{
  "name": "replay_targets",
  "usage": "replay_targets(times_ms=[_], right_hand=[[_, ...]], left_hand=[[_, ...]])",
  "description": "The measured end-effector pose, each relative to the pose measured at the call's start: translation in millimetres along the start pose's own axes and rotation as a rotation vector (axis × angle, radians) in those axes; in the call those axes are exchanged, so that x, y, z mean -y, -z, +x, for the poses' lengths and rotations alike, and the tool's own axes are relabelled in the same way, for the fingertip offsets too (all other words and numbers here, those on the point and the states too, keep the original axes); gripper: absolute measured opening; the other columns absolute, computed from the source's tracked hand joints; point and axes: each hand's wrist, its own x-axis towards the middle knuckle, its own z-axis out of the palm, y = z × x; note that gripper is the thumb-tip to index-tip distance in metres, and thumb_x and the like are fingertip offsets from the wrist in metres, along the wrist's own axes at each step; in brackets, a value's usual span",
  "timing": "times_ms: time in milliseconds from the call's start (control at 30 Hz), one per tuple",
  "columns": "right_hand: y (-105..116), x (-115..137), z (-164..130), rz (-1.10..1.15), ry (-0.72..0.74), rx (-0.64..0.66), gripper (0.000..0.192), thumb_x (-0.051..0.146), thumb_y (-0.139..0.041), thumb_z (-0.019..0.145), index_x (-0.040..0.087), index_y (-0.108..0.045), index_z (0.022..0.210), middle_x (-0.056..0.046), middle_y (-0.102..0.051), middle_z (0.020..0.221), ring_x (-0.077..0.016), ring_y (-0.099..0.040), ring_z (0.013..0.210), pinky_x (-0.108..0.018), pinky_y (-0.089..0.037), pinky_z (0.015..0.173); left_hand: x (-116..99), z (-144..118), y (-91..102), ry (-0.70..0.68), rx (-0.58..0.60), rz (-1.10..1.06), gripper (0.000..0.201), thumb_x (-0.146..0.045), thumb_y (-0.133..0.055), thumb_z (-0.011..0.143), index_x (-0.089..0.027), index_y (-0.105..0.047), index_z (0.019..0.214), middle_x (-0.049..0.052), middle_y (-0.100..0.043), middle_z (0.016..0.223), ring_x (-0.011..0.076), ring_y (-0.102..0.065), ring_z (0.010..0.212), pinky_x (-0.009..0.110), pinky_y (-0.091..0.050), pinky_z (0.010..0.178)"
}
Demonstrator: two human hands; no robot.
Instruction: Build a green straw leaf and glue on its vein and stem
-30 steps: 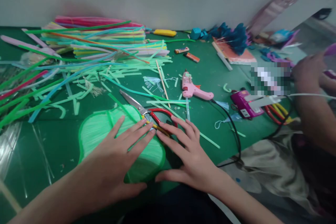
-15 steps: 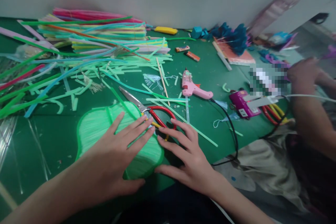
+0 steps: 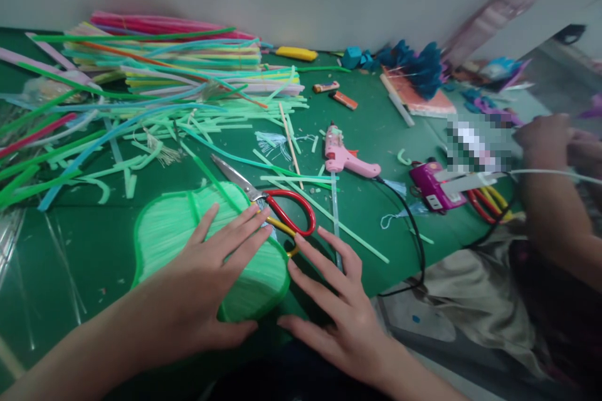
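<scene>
Left hand: flat on green pipe-cleaner panel, grasping nothing. Right hand: splayed, empty, drawn nearer; scissors more exposed, seemingly freed.

Scissors ahead of right fingers, glue gun beyond — bare tabletop right of pale strip

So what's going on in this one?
A person's left hand lies spread over a green, green-edged panel. The right hand is open at the panel's right edge, near scissors with red and yellow handles; whether it touches them is unclear. A pink glue gun lies beyond, and a co-worker's hand is at far right.
</scene>
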Motion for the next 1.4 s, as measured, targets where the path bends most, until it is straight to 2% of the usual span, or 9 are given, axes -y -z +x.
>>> replay_targets(times_ms=[267,500,667,800,967,1067,1233,1400], right_hand=[[-2.3,3.5,-1.3,-0.001,-0.010,0.032,0.052,0.034,-0.073,0.088,0.012,-0.055,0.132,-0.021,-0.058,0.143,-0.0403,-0.031,0.145,-0.067,-0.042,0.104],[0.9,-2.3,6.4,0.037,-0.028,0.034,0.046,0.035,-0.077,0.086,0.013,-0.061,0.124,-0.018,-0.060,0.139,-0.0383,-0.031,0.145,-0.062,-0.041,0.110],[1.2,-7.3,11.8,0.019,-0.004,0.018,0.042,0.035,-0.076,0.086,0.014,-0.063,0.120,-0.018,-0.061,0.136,-0.0382,-0.033,0.144,-0.061,-0.041,0.111],[0.5,-9.2,13.6,-0.019,0.029,0.030,0.049,0.035,-0.074,0.088,0.014,-0.060,0.129,-0.019,-0.054,0.144,-0.0398,-0.031,0.144,-0.064,-0.042,0.109],[-1.0,-11.2,15.6,0.044,0.006,0.060,0.047,0.036,-0.072,0.090,0.016,-0.060,0.130,-0.017,-0.055,0.144,-0.0379,-0.029,0.146,-0.062,-0.044,0.109],[-0.7,-13.2,17.6,0.063,0.005,0.072,0.045,0.036,-0.070,0.091,0.017,-0.059,0.131,-0.017,-0.054,0.144,-0.0369,-0.028,0.147,-0.062,-0.044,0.110],[4.4,-17.5,21.6,0.044,0.024,0.123,0.048,0.040,-0.072,0.089,0.018,-0.061,0.130,-0.016,-0.051,0.145,-0.0354,-0.033,0.142,-0.059,-0.043,0.110],[6.4,-26.5,30.4,0.020,0.091,0.182,0.056,0.048,-0.071,0.088,0.019,-0.059,0.134,-0.016,-0.045,0.149,-0.0363,-0.030,0.142,-0.061,-0.039,0.112]], left_hand=[[1.4,-1.3,-0.3,-0.010,0.008,0.006,0.097,-0.047,-0.066,0.080,-0.015,-0.017,0.159,0.014,-0.018,0.168,0.0298,-0.012,0.156,0.056,0.005,0.125],[-1.0,-0.2,0.8,0.008,0.031,0.031,0.094,-0.045,-0.064,0.081,-0.022,-0.016,0.159,0.010,-0.008,0.170,0.0294,-0.006,0.157,0.059,0.001,0.124],[0.3,-0.4,-1.3,0.011,0.028,0.021,0.094,-0.044,-0.065,0.080,-0.021,-0.019,0.159,0.012,-0.011,0.170,0.0307,-0.007,0.157,0.061,0.002,0.123],[0.8,-2.3,-1.4,0.018,0.028,-0.002,0.095,-0.045,-0.066,0.080,-0.021,-0.019,0.159,0.012,-0.012,0.170,0.0315,-0.008,0.157,0.061,0.001,0.123],[-2.1,-2.0,-1.4,0.041,0.009,0.045,0.102,-0.048,-0.065,0.078,-0.013,-0.015,0.159,0.014,-0.010,0.170,0.0290,-0.003,0.157,0.051,0.006,0.124],[-3.1,0.0,-3.8,0.081,-0.029,0.077,0.110,-0.050,-0.066,0.073,-0.006,-0.014,0.159,0.017,-0.013,0.169,0.0313,-0.002,0.157,0.049,0.008,0.124],[-2.0,1.7,-6.2,0.089,-0.029,0.077,0.113,-0.054,-0.065,0.073,-0.006,-0.010,0.159,0.019,-0.011,0.168,0.0326,-0.004,0.157,0.052,0.002,0.125],[-3.7,0.5,-1.0,0.090,0.025,0.045,0.115,-0.052,-0.065,0.074,-0.007,-0.003,0.159,0.021,-0.009,0.168,0.0352,-0.003,0.156,0.063,-0.007,0.122]])
